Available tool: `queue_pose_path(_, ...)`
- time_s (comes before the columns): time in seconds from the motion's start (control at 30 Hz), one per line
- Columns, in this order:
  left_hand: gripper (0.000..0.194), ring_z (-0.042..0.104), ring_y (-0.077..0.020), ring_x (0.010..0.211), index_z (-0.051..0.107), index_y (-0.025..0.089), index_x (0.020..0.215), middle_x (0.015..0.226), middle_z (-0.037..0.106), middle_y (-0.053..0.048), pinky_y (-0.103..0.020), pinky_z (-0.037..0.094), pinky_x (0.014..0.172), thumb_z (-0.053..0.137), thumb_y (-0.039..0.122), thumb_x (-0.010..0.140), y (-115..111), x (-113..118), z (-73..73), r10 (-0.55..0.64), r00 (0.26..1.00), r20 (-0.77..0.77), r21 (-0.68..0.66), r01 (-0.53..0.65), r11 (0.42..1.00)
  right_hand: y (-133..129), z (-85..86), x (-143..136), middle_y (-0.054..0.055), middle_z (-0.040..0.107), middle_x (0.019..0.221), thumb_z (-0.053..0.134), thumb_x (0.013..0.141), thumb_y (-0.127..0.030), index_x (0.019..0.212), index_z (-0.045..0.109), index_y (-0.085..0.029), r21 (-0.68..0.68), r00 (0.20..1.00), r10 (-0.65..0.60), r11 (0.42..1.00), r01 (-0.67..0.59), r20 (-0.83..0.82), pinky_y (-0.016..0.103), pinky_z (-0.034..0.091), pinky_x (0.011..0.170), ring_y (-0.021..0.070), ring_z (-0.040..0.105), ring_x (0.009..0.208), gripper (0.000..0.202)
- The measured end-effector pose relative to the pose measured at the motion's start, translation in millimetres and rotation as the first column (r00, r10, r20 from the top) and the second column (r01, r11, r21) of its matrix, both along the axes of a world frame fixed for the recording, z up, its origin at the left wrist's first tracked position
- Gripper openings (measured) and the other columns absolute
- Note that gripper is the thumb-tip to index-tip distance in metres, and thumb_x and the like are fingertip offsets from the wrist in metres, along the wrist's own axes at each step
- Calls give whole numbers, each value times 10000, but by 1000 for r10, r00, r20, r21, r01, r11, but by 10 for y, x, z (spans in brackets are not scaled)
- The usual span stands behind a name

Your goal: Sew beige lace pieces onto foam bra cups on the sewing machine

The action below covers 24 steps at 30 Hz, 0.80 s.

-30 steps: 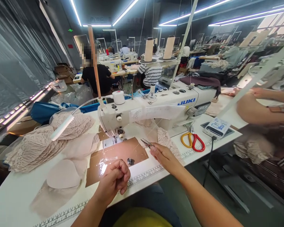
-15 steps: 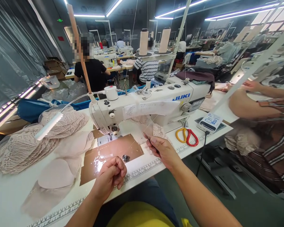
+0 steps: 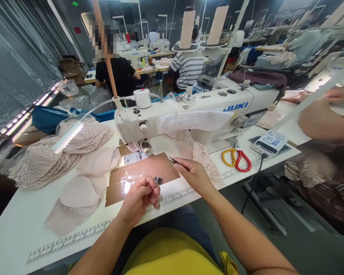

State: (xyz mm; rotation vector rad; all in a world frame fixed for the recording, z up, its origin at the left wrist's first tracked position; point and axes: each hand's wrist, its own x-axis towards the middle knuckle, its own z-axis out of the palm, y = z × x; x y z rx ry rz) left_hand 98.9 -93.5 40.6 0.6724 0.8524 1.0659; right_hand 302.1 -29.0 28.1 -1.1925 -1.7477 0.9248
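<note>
My right hand [image 3: 193, 173] is closed around small dark tweezers [image 3: 173, 160], whose tips point left over the corner of the brown plate [image 3: 140, 172]. Left of it, my left hand [image 3: 141, 196] has its fingers curled and pinched together above the plate's front edge; what they hold, if anything, is too small to make out. A small metal bobbin case [image 3: 157, 180] lies just beyond those fingertips. Behind both hands stands the white sewing machine [image 3: 177, 118], its needle area [image 3: 145, 147] over the back of the plate.
Stacked beige lace pieces [image 3: 46, 164] and loose fabric cups [image 3: 77, 191] lie at the left. Red-and-yellow scissors [image 3: 236, 158] and a boxed device [image 3: 271, 143] sit at the right. A co-worker's arm [image 3: 321, 118] shows at the far right. A lit lamp [image 3: 67, 138] hangs at the left.
The view has shifted, so the scene sits further right and higher. The tweezers now point left over the plate corner, and my left fingertips are closer to the bobbin case.
</note>
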Motion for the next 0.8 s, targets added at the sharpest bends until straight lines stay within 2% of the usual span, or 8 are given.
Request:
queue_pose_path(0.07,59,615,-127,649,561,154,792,773,650,-34,-274,536,650,579,143,737,15,-8,-7,41,999,21,11,-41,999,-9,-77,-37,129,661,985,551,880,-277,1037,695,-165,224,946,-42,974,-33,322,425,466,839,264,582,935,240)
queue_pose_path(0.17,136,640,-195,984,605,151,894,1024,673,-81,-333,502,901,586,129,761,18,2,-42,115,992,44,35,-117,993,-114,-80,-137,151,638,1092,542,872,-202,1036,676,-157,368,929,-65,927,-80,364,436,454,895,274,568,1020,217)
queue_pose_path(0.23,192,593,-212,1102,627,156,951,1123,652,-84,-346,465,970,585,126,766,4,34,-76,154,987,52,76,-157,985,-225,-21,-241,86,663,993,558,880,-225,1032,651,-190,275,967,127,943,-187,222,334,497,781,194,607,858,182)
queue_pose_path(0.33,265,543,-222,1175,635,179,1058,1224,611,-76,-335,453,980,594,163,797,-26,98,-133,165,986,34,123,-168,978,-364,42,-437,13,658,859,661,812,-247,979,629,-207,95,937,347,932,-350,46,239,464,615,129,574,680,175)
queue_pose_path(0.5,324,456,-209,1278,581,237,1197,1325,547,-53,-297,419,1014,591,254,873,-48,100,-211,127,992,-28,189,-119,975,-398,-20,-648,-33,557,648,626,783,-198,828,597,-179,0,949,309,951,-310,-65,213,354,521,100,470,564,56)
queue_pose_path(0.6,352,493,-207,1231,542,243,1250,1325,539,-65,-303,419,1006,564,311,906,-30,34,-207,63,990,-128,180,-39,983,-384,-21,-655,-49,497,610,629,776,-231,780,577,-177,-132,932,313,932,-338,-182,211,334,499,88,432,536,75)
queue_pose_path(0.7,386,587,-219,1068,538,228,1252,1287,551,-95,-308,501,835,530,414,914,18,-16,-144,-20,974,-226,136,52,989,-385,12,-630,-40,512,617,672,762,-316,754,559,-170,-293,866,308,851,-436,-393,220,381,507,95,479,546,185)
queue_pose_path(0.8,443,605,-217,978,544,215,1225,1224,572,-103,-299,510,722,529,503,888,110,-38,-52,-65,941,-331,111,107,988,-407,19,-599,-39,540,605,711,741,-390,799,571,-160,-433,776,271,705,-563,-569,228,434,507,100,531,523,276)
